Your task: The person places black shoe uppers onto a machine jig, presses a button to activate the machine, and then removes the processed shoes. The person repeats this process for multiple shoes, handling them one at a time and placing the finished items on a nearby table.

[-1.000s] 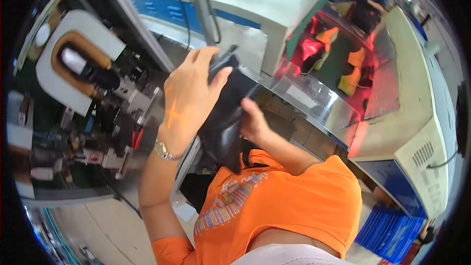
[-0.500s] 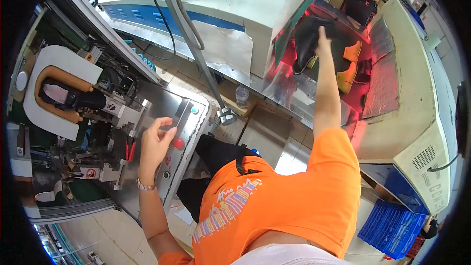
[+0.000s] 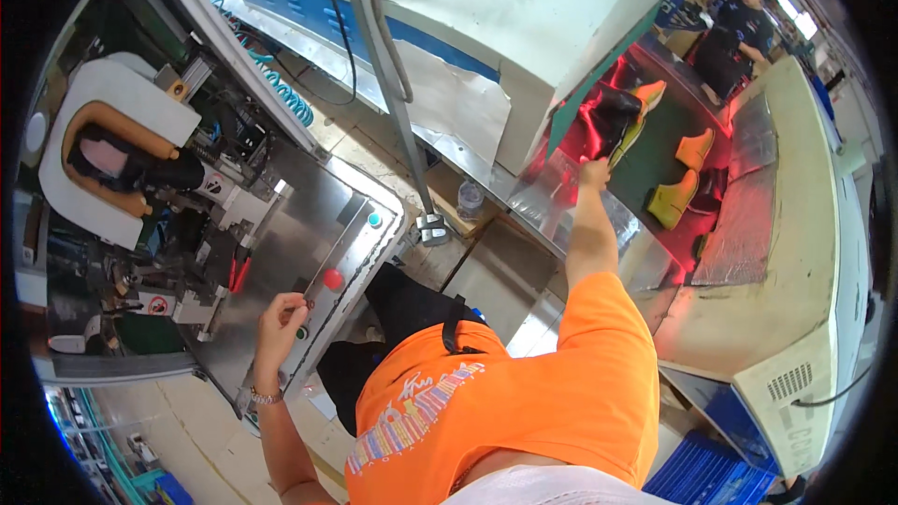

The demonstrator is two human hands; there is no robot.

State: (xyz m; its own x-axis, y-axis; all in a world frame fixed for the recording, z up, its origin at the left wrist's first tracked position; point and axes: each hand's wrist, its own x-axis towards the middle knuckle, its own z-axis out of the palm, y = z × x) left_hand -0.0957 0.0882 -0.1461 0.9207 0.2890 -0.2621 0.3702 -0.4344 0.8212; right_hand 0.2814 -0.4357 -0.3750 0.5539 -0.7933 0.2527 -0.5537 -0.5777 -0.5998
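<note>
My right hand (image 3: pixel 596 171) is closed at the near end of a black boot (image 3: pixel 615 120), on the red-lit bed between the two cream machine housings. Its fingertips are partly hidden against the boot. Just behind this boot lies a yellow-orange one (image 3: pixel 640 114). My left hand (image 3: pixel 279 329) hovers over the edge of the metal control panel (image 3: pixel 313 252), fingers bent, thumb and forefinger a little apart, with nothing visible held. It is nearest the green button (image 3: pixel 301 332), below the red button (image 3: pixel 332 279).
More yellow and orange boots (image 3: pixel 675 198) lie farther right on the bed. At left, a machine holds a dark shoe part (image 3: pixel 112 159) inside a tan padded clamp (image 3: pixel 79 131). A metal post (image 3: pixel 402 122) stands between the machines. Blue crates (image 3: pixel 706 472) sit lower right. Another person (image 3: pixel 739 33) is behind.
My right hand has drawn back toward me, to the near end of the black boot, which now lies beside a yellow-orange one. My left hand has moved down along the panel.
</note>
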